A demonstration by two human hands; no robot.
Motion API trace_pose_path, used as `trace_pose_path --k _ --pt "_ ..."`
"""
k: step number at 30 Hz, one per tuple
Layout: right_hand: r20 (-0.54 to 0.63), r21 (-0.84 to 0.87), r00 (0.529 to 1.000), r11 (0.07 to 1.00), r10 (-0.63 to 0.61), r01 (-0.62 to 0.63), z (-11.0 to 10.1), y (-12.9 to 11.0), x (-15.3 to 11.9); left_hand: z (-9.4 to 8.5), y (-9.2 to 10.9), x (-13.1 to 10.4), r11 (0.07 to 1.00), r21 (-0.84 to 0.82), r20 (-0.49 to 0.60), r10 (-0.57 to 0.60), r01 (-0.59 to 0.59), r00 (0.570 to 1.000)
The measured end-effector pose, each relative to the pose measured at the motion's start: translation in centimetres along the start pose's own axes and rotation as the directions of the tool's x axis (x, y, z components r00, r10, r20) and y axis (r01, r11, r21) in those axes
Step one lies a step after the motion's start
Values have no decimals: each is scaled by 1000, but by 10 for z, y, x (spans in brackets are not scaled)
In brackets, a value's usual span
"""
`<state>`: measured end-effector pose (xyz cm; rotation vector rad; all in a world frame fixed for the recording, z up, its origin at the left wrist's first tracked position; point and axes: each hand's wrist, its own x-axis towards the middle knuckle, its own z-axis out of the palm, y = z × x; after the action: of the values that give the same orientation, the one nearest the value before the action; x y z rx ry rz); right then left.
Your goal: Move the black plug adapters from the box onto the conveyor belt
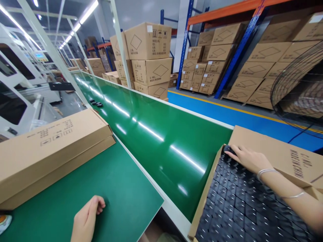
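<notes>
Your left hand [87, 216] curls loosely, contents unclear; your right hand [248, 157] grips — in the open carton [207, 193], at the far left corner of the packed black parts [234, 201] — one black piece [229, 150]. Pinch it squarely, forearm [282, 186] clear of the rest.
</notes>
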<state>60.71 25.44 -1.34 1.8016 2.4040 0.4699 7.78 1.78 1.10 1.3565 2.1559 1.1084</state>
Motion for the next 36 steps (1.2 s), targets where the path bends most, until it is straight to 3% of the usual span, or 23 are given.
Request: trace_pose_path --k 3,6,13,17,21,25,29,33,36 --pt "46 -34 998 998 -47 48 2 4 2 0 -1 0 1000 10 13 -1 1 1000" --pt "54 -29 999 1000 -3 5 2 6 6 0 -3 0 1000 26 23 0 0 1000" --pt "58 153 971 959 233 -240 9 2 17 0 0 1 999 49 28 -5 4 1000" --pt "118 276 915 873 385 -402 2 25 11 0 3 3 999 54 7 -10 9 1000" --pt "249 317 871 814 423 -486 -2 50 -12 -1 3 1 997 73 21 -12 10 1000" --pt "319 345 855 790 409 -507 4 51 -34 -2 4 1 997 82 35 -6 3 999" --pt "303 385 873 788 383 -480 5 41 -43 -1 5 3 997 81 28 10 -12 1000" --pt "266 314 865 810 425 -495 -5 33 -42 0 1 3 996 86 29 23 -25 999" --pt "210 338 914 851 348 -402 -11 22 -29 0 -3 1 996 75 34 49 -52 998"
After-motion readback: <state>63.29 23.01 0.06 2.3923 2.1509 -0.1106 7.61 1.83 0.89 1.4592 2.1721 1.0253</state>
